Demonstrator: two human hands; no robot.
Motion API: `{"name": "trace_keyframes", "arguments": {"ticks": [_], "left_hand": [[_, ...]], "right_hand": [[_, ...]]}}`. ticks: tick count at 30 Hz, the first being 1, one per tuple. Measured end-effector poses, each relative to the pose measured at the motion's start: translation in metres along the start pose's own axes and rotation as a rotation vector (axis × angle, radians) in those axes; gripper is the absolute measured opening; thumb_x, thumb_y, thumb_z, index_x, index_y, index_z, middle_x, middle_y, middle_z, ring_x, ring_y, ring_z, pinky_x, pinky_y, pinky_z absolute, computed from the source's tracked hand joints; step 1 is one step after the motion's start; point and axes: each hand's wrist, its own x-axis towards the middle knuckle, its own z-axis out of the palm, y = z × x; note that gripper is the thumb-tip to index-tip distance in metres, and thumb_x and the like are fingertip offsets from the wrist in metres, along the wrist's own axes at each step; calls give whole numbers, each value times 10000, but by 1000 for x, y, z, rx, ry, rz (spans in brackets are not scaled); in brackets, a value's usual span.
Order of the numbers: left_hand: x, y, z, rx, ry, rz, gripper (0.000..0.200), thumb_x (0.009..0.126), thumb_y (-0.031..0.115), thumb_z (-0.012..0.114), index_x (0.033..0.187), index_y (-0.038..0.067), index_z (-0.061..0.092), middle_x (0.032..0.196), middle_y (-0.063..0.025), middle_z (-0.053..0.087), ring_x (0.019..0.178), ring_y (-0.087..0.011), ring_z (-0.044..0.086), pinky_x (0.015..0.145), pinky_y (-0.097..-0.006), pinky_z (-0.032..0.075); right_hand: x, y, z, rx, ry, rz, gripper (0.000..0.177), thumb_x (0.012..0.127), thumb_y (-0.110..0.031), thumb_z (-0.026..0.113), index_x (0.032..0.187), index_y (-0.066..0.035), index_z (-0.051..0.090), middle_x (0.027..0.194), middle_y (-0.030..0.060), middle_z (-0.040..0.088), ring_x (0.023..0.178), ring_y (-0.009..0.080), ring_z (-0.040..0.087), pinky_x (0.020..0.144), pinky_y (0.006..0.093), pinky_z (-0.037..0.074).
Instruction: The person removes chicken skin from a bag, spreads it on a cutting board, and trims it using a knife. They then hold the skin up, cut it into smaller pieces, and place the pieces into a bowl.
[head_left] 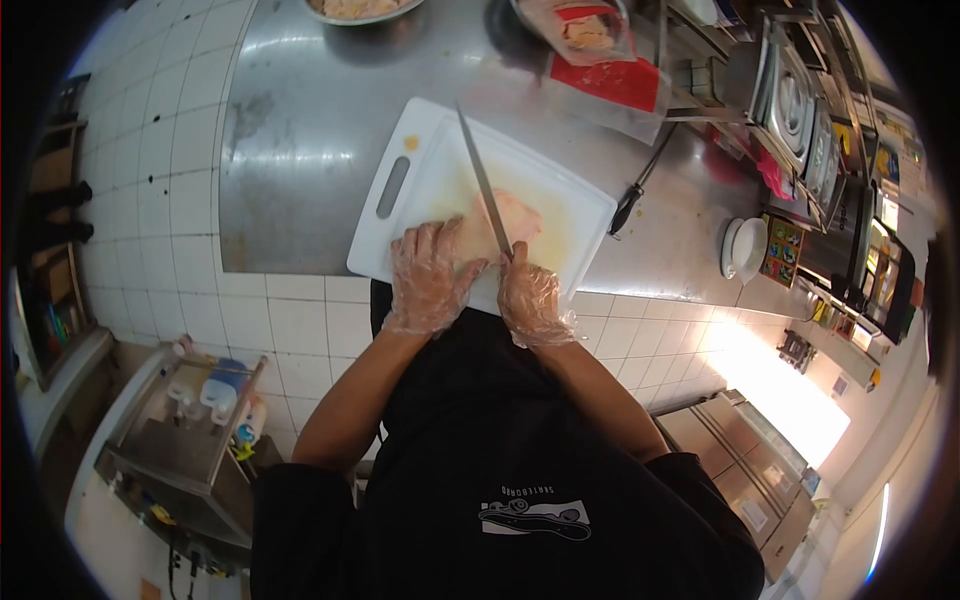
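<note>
A white cutting board lies at an angle on the steel table, with a pale piece of raw meat on it that looks like chicken. My right hand, in a clear plastic glove, is closed around the handle of a long knife. The blade slants across the meat, its tip pointing up towards the board's far edge. Also gloved, my left hand rests on the board left of the blade, fingers stretched out and fingertips close to the meat's left side. Pale wet smears surround the meat.
On the steel table stand a metal bowl of pale meat and another bowl with bagged meat. A black-handled rod-like tool lies right of the board. Farther right are white bowls and a rack with metal lids.
</note>
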Motion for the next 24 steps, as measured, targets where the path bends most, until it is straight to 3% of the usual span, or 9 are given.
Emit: {"name": "trace_keyframes", "arguments": {"ticks": [3,5,7,9,12,15,24], "left_hand": [[-3,-7,9,10,55,27,593,857,361,814,1337,70,621,1149,-126,619,1019,-323,583,885,-489,434],[-2,-9,7,0,42,22,578,863,368,810,1327,75,629,1138,-120,623,1014,-320,587,871,-489,435],[-2,-10,8,-7,38,19,570,866,375,808,1320,77,634,1129,-115,626,1012,-317,590,861,-486,435],[-2,-11,10,-6,47,15,567,868,380,807,1316,79,636,1120,-112,628,1015,-313,594,855,-480,435],[-4,-12,11,-2,69,34,576,860,379,813,1318,78,635,1113,-112,631,1014,-313,600,848,-472,436],[-5,-13,12,-7,87,42,575,853,372,819,1314,79,638,1107,-113,631,1010,-314,604,847,-472,439],[-7,-13,13,-13,128,66,597,830,343,839,1328,81,640,1106,-112,626,1012,-316,606,847,-469,450]], "right_hand": [[4,-4,-3,50,-135,137,187,1056,-98,588,1168,22,499,574,170,571,522,395,623,473,519,430],[1,1,2,-13,-34,16,157,1082,-134,547,1119,1,476,564,155,581,518,366,645,473,489,473],[-1,1,-1,-27,-59,15,156,1095,-154,524,1092,-12,459,560,147,587,523,355,661,473,476,498],[-5,0,-7,4,-207,133,160,1097,-158,520,1086,-17,447,562,148,589,537,363,672,474,482,503],[-37,11,-7,-26,-243,106,169,1097,-171,524,1073,-25,441,563,144,593,535,365,671,464,483,500],[-56,14,-10,-9,-349,223,172,1094,-172,530,1070,-29,437,566,137,591,523,359,665,459,477,498],[-58,13,-13,-29,-289,139,176,1091,-159,533,1103,-20,426,576,136,585,521,360,653,458,469,488]]}}
